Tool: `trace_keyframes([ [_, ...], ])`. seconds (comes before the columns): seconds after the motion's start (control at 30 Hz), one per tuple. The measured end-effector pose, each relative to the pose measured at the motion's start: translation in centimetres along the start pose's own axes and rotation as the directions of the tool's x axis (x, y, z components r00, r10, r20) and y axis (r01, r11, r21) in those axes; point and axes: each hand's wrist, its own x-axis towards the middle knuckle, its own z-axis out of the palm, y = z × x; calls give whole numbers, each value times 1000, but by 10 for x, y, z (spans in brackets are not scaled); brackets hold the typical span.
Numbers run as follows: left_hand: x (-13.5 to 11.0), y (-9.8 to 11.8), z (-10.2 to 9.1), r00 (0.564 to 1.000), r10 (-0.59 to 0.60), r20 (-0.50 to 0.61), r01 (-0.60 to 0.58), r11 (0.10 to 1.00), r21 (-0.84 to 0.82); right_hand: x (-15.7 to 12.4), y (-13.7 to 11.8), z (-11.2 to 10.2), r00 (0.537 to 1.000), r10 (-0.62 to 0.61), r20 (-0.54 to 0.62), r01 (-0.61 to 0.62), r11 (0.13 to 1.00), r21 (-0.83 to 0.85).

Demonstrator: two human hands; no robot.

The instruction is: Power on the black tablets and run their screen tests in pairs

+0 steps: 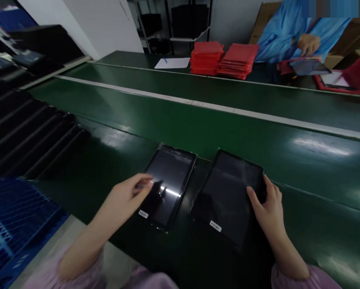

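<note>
Two dark tablets lie side by side on the green work surface, each with a small white label near its lower left corner. Over the left tablet (169,172) is my left hand (131,194), its thumb and fingertips drawn together in a pinch. Anything between those fingertips is too small to make out. My right hand (268,206) grips the right tablet (228,192) by its right edge, thumb on the screen and fingers wrapped round the side. This tablet sits slightly tilted.
Across the green conveyor (167,116), red pouches (206,56) stand stacked beside a white sheet (172,63) with a pen. A co-worker in blue sleeves (279,32) handles a tablet (310,66) there. At left are a row of black slabs (32,128) and a blue crate (17,228).
</note>
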Motion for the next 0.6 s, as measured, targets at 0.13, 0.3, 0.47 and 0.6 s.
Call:
trace_keyframes([
  [0.13,54,47,65,907,409,103,-422,878,226,2,0,-2,1000,-10,-28,9,1000,-8],
  [0.3,86,68,111,851,489,192,-519,723,456,-4,-4,-3,995,-18,-97,19,1000,8],
  [0.47,87,66,117,862,469,194,-500,718,484,0,-1,-3,998,-19,-57,21,999,24],
  [0.6,89,73,122,867,455,202,-491,714,500,1,3,-7,1000,-13,-5,13,999,47],
])
